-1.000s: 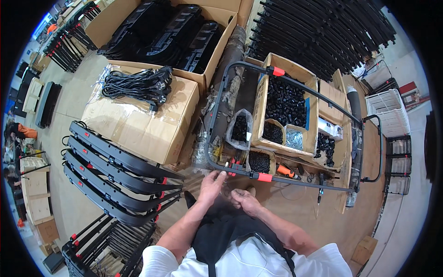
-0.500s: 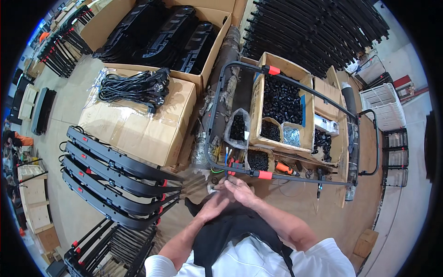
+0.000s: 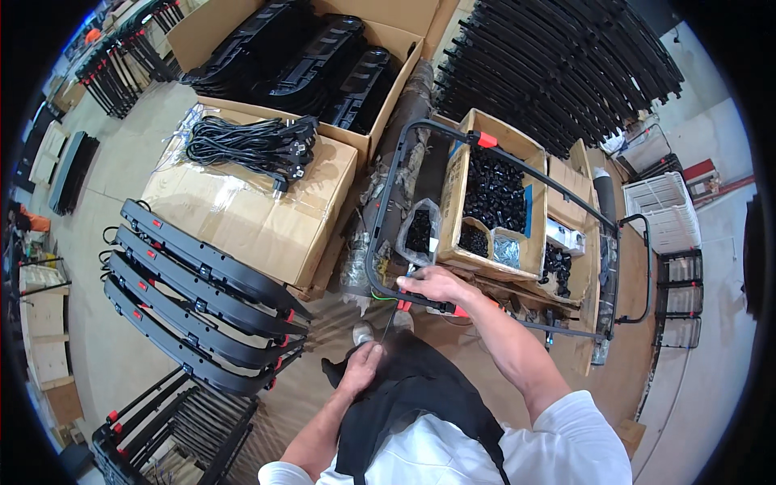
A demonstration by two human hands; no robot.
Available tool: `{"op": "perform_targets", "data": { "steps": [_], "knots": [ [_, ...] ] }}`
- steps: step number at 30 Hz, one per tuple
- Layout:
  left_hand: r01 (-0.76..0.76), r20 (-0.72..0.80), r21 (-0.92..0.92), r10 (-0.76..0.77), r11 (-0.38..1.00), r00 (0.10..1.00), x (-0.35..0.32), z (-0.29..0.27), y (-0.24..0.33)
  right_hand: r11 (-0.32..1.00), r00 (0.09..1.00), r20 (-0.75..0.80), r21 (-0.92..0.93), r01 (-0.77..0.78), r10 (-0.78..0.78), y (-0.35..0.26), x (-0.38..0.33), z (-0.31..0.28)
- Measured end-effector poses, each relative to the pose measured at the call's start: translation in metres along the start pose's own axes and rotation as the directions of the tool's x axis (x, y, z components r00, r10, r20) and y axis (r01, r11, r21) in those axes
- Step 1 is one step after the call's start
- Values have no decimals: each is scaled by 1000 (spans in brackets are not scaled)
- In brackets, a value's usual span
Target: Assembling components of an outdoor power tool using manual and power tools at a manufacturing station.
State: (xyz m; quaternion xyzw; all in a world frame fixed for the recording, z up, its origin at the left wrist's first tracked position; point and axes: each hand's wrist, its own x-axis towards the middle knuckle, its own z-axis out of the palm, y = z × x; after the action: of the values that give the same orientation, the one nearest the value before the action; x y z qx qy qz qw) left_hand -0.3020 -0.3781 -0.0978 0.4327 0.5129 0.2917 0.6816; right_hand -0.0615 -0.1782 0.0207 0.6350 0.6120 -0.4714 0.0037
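Observation:
My right hand [image 3: 435,286] is closed around the lower bar of a black tubular frame [image 3: 380,210], just left of a red clip [image 3: 457,310]. The frame lies over open cardboard boxes of small black plastic parts [image 3: 493,190]. A second red clip [image 3: 486,139] sits on its far bar. My left hand [image 3: 360,365] is lower, against my black apron [image 3: 412,396]. Its fingers are curled on a thin dark rod [image 3: 390,326] that points up toward the frame. A clear bag of black parts [image 3: 418,233] hangs just above my right hand.
Black panels with red tabs [image 3: 202,275] are stacked on the left. A sealed carton [image 3: 242,218] carries bundled black cables [image 3: 250,145]. An open box of black panels [image 3: 299,48] stands behind it. Black frames [image 3: 566,65] lie stacked at the top right, with a white crate [image 3: 667,210] to the right.
Both hands were together in front of me below the frame's lower bar. My right hand has gone up and gripped that bar, and my left hand has dropped to the apron.

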Motion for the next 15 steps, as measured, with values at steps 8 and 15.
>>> {"op": "perform_targets", "data": {
  "steps": [8, 15],
  "knots": [
    [147, -87, -113, -157, 983, 984, 0, 17, 51, 688, 965, -243, 717, 109, 100, 54, 55, 25],
    [173, -80, 96, -166, 980, 983, 22, 18, 77, 354, 921, -265, 922, 155, 285, 40, 67, 5]
  ]
}}
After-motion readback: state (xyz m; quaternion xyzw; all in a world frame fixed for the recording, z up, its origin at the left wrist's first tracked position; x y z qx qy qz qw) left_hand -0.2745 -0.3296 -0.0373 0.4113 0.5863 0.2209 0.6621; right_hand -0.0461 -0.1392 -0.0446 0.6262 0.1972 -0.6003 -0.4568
